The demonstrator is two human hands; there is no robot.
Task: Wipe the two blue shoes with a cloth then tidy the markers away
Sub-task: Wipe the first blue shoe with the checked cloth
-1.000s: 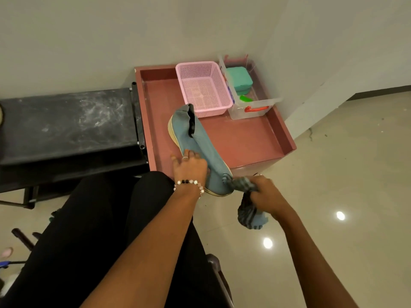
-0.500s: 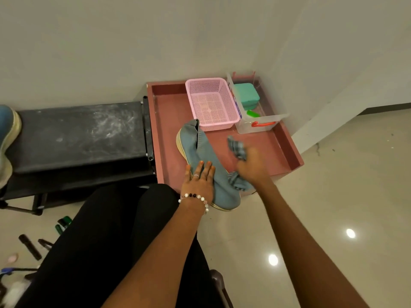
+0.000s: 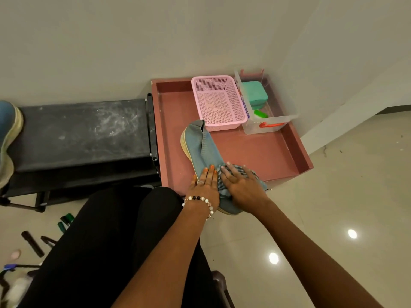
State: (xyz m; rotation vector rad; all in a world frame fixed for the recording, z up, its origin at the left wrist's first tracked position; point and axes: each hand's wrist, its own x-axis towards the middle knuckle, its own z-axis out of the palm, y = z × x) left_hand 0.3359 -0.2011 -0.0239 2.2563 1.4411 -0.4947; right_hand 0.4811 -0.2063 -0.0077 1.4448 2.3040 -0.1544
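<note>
Hands at work on a blue knitted shoe (image 3: 201, 150), seen from a camera worn on the person's head and looking down past dark-clad knees. The shoe lies on a low reddish-brown tray (image 3: 264, 152) that serves as the tabletop, heel towards a pink basket (image 3: 216, 101), toe hanging over the near edge. The left hand (image 3: 204, 185) lies flat on the toe end, fingers (image 3: 211, 172) straight and close together, steadying it. The right hand (image 3: 241, 185), just beside it, presses a striped cloth (image 3: 235, 172) onto the upper, fingers straight and slightly spread.

The knit upper looks soft and light, likely to dent under pressure, while the pale sole looks stiffer. Holding by the sole edge or pinning the toe, as the left hand does, seems the firmer grip. The cloth is limp and bunches under the palm, so flat pressure should carry it better than a pinch.

A second blue shoe (image 3: 9, 138) rests at the far left on a scuffed black bench (image 3: 84, 130), well apart from the first. Several markers (image 3: 32, 243) lie scattered on the floor at lower left; they look small, hard and apt to roll. A clear box (image 3: 270, 123) beside the basket holds a green case (image 3: 254, 94).
</note>
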